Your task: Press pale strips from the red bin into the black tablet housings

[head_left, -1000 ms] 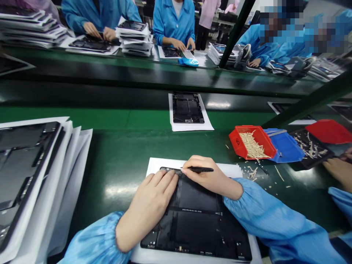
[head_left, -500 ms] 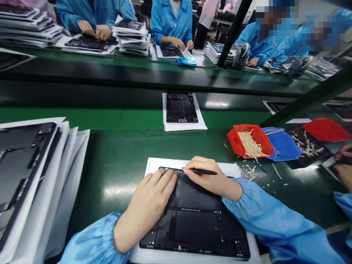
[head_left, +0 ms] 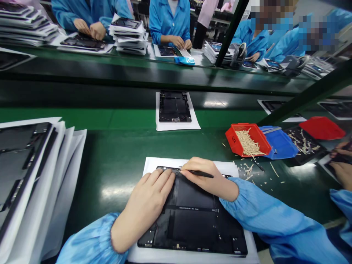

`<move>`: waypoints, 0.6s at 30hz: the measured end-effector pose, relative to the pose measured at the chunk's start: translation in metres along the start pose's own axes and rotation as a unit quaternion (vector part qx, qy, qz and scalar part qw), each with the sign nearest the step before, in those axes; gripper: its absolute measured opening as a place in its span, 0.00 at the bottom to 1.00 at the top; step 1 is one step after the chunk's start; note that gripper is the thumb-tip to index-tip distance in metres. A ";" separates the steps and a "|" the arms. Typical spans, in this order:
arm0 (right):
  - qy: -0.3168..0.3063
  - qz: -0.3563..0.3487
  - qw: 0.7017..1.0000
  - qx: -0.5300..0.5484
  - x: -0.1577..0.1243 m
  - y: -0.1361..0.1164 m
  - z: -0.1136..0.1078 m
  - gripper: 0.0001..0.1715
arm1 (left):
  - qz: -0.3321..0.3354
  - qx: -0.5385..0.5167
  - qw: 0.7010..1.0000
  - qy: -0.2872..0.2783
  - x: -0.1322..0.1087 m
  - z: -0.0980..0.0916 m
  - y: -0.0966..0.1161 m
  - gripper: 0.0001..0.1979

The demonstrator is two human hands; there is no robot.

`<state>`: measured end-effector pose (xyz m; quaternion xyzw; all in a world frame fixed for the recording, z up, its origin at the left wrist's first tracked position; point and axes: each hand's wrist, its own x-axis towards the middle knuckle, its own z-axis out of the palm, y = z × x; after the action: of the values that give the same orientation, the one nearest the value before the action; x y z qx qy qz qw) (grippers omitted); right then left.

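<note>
I read the right hand (head_left: 209,179) pinching a black pick (head_left: 202,174) at the far edge of the tablet casing (head_left: 192,227), long axis pointing away from me; the left hand (head_left: 144,200) lies open on it, fingers spread.

The head-worn camera is looking forward and down from the person's own head, close above the left hand (head_left: 144,209) and right hand (head_left: 209,178), which are filling the bottom of the frame. It is facing across the green counter (head_left: 110,146) toward a second counter (head_left: 137,71) and the blue-sleeved co-workers (head_left: 170,22) beyond, who are appearing smaller and farther off.
</note>
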<state>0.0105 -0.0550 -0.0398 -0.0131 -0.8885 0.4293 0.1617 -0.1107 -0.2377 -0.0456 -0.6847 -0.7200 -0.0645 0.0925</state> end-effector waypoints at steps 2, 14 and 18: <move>0.032 0.020 0.999 0.012 0.001 0.002 0.003 0.07 | 0.000 0.001 1.000 -0.001 0.000 0.000 0.000 0.19; 0.077 0.055 0.995 -0.022 0.001 -0.002 -0.004 0.08 | -0.013 -0.020 0.999 -0.045 0.004 -0.002 -0.002 0.24; 0.077 0.066 0.995 -0.012 0.001 0.001 -0.002 0.07 | -0.012 -0.023 0.998 -0.060 0.007 -0.004 -0.003 0.25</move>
<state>0.0100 -0.0529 -0.0396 -0.1069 -0.8755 0.4263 0.2007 -0.1135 -0.2322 -0.0405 -0.6805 -0.7309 -0.0413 0.0327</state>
